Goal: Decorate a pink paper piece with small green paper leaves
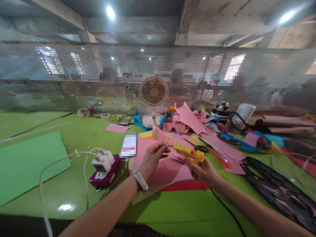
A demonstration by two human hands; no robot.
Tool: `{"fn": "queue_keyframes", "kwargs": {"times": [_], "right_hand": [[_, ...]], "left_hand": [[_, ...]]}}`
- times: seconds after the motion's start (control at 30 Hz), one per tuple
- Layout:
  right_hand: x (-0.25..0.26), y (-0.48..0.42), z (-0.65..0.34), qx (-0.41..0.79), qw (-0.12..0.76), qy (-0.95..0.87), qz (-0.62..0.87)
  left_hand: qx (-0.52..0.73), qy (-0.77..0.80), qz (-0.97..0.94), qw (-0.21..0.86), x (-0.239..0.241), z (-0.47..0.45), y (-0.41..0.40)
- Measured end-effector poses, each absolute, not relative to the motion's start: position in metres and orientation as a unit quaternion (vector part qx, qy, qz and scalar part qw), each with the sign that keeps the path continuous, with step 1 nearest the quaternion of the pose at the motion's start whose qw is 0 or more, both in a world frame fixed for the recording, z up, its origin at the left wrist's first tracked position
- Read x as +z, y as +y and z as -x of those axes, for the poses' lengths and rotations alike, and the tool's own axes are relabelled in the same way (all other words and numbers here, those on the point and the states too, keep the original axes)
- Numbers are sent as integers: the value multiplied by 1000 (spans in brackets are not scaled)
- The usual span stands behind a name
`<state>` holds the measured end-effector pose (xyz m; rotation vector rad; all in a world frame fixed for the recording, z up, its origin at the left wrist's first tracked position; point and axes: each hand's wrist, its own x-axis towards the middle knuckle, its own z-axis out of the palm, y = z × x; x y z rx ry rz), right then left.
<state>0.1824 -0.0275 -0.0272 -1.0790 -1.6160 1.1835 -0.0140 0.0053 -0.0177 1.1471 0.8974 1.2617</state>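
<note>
My left hand [152,158], with a white watch on the wrist, pinches a pink paper cutout with green dots [160,135] and holds it up over the table. My right hand [202,170] grips a yellow glue gun [189,153]. Its nozzle points left at the lower edge of the cutout. A black cord runs from the gun back along my right arm. Under both hands lie pink paper sheets [168,171] on a red sheet.
Scissors [200,146] and a red-handled tool [218,156] lie right of the gun. A phone [128,145], a purple power strip with white plugs [105,171], a small fan [153,93], a green sheet [27,161] and paper scraps cover the green table. People sit behind a mesh screen.
</note>
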Motion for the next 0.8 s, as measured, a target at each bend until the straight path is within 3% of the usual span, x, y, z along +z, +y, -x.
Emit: {"fn": "queue_keyframes", "kwargs": {"times": [0.8], "right_hand": [[-21, -31, -180, 477, 424, -627, 447]], "left_hand": [[536, 380, -500, 564, -19, 15, 6]]}}
